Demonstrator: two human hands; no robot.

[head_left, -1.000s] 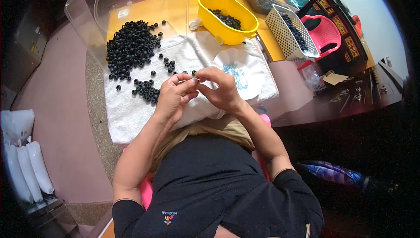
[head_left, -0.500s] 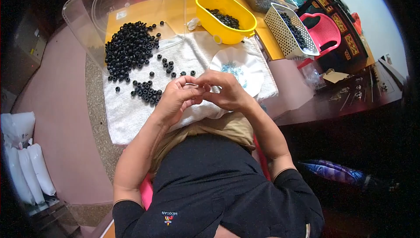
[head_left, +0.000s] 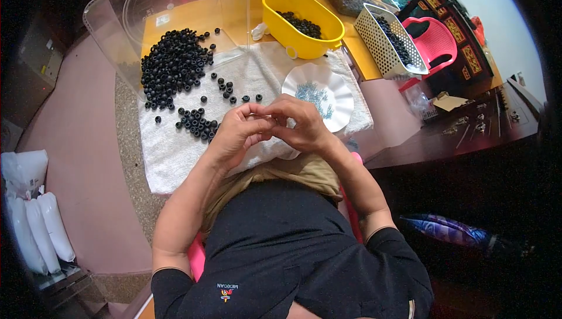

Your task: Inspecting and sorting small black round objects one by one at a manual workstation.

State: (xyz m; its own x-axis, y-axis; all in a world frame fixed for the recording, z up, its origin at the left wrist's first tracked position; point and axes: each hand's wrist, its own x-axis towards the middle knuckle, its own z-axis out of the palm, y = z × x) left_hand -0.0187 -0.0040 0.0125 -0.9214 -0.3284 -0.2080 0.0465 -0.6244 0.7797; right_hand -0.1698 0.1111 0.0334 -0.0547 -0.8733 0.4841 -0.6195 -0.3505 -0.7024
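Note:
My left hand and my right hand meet over the near part of a white towel. Both have their fingers bent into a pinch, fingertips together; whatever lies between them is too small or hidden to make out. Just left of my left hand is a cluster of black, round pieces with holes. A larger heap of black pieces lies farther left, with several loose ones between. Beyond my right hand stands a white wavy-rimmed plate holding tiny blue bits.
Behind the towel stand a yellow tub with black pieces and a clear plastic box. A white perforated basket holds more black pieces, beside a pink chair. White bags rest at far left.
My right fingers have shifted slightly in toward my left fingertips, and the right hand has turned a little. The heap, plate and containers stay where they were.

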